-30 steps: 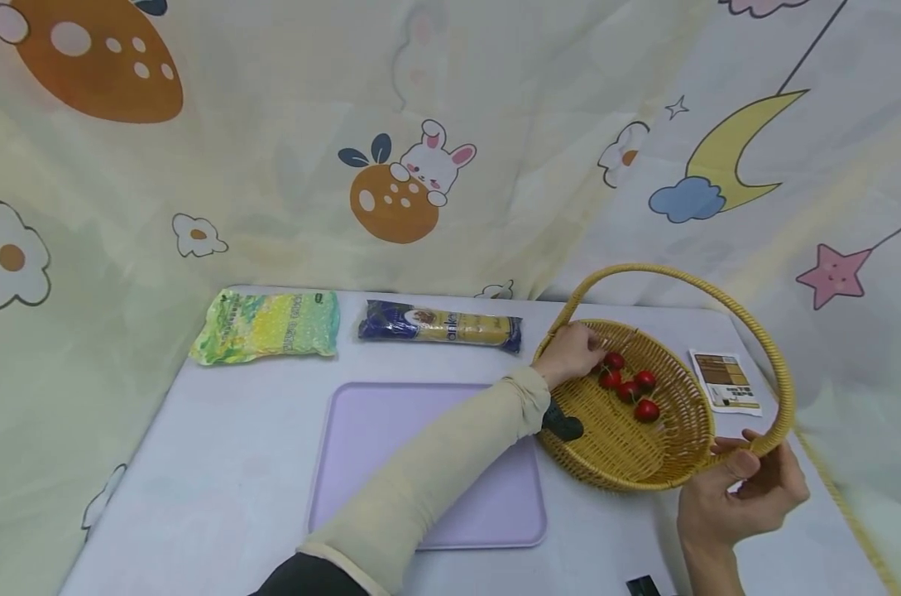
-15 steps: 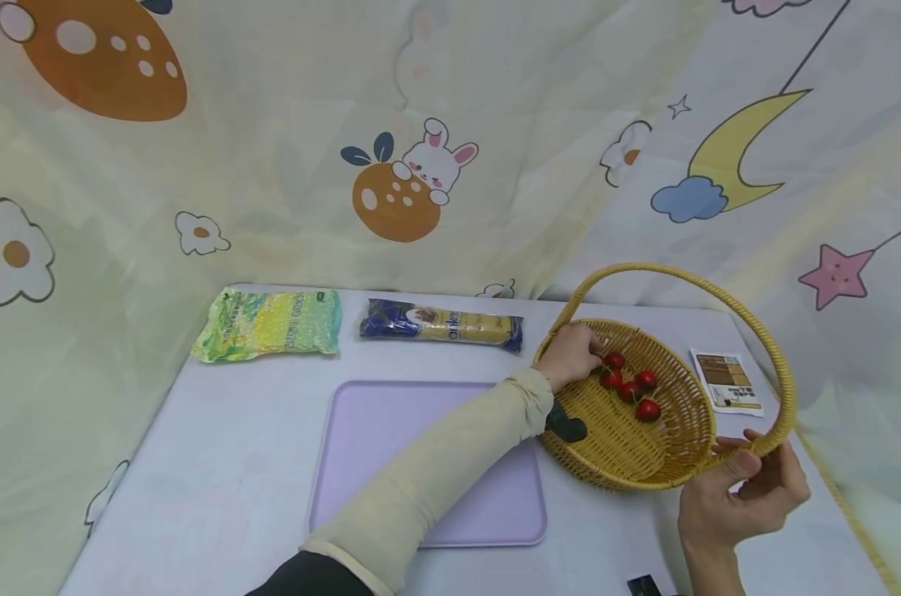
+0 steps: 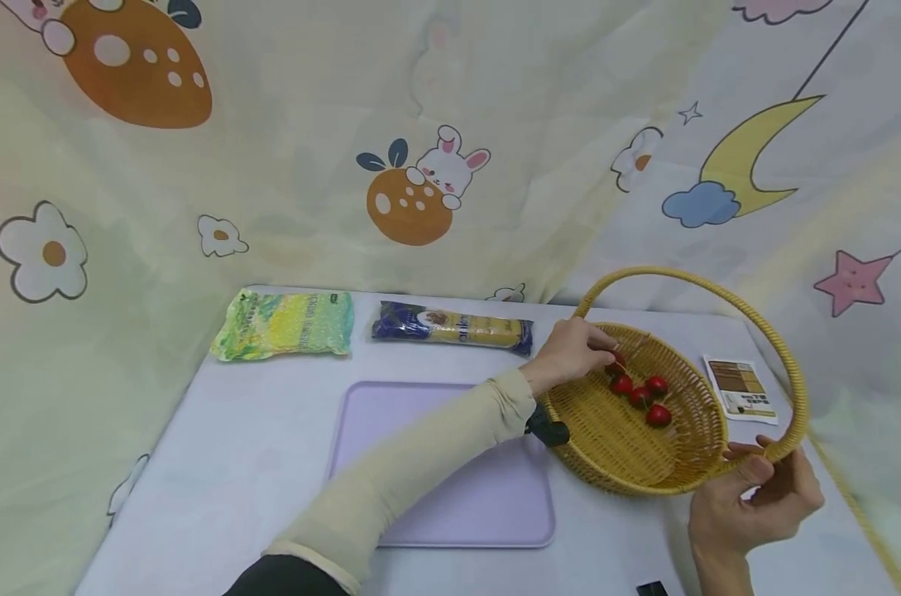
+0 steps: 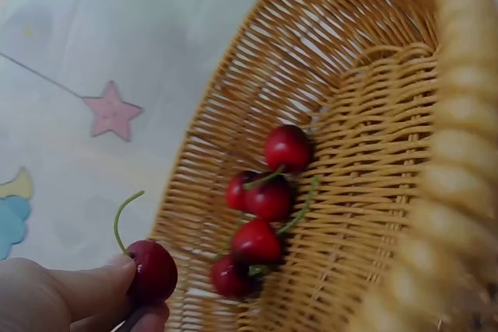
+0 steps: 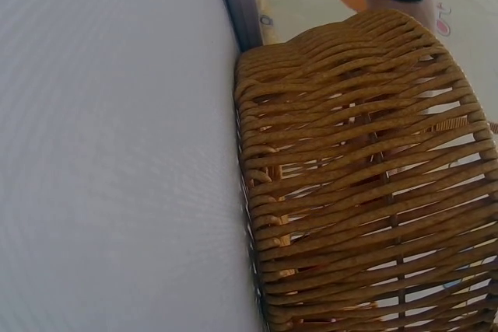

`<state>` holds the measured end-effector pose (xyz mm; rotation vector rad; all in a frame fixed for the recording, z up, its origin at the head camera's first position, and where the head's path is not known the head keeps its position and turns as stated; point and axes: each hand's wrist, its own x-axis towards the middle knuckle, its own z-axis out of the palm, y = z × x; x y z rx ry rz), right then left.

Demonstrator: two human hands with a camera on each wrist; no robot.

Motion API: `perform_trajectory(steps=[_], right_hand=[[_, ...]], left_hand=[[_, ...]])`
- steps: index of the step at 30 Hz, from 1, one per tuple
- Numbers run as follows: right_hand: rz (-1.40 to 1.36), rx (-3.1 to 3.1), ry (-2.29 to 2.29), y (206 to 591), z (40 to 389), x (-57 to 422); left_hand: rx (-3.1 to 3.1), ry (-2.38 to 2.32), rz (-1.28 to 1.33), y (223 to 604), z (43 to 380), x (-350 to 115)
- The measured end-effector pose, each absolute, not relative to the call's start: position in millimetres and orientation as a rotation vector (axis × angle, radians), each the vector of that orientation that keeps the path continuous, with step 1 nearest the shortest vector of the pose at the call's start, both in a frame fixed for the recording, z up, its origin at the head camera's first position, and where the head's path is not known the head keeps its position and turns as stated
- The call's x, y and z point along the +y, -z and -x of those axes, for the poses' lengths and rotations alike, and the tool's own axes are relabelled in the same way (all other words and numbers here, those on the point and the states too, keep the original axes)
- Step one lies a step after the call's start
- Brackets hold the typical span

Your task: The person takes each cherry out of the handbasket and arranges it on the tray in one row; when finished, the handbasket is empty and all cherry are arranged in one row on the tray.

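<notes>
Head cam: I saw L hand (image 3: 572,352) over basket (image 3: 617,451) edge, R hand (image 3: 751,501) gripping basket at handle (image 3: 647,271) base, purple tray (image 3: 487,497) just beside basket. L wrist cam: I had L thumb + fingers (image 4: 92,289) pinching one cherry (image 4: 154,274) near basket wall; other cherries (image 4: 257,242) lay inside. R wrist cam: I got basket side, by white table (image 5: 117,153).

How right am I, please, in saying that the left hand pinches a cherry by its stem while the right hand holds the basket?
Not by its stem: the left wrist view shows the left hand pinching the cherry itself, the stem standing free. The right hand does hold the basket, as you say.
</notes>
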<state>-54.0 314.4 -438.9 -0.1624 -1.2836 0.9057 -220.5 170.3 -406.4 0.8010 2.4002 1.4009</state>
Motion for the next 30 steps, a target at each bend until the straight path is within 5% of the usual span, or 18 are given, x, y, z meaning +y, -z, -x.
perform_trajectory(steps=[30], right_hand=[[0.225,-1.339,-0.861,444.4,54.2,317.6]], left_hand=[[2.164,-1.77,-0.581,387.2,194.9,5.1]])
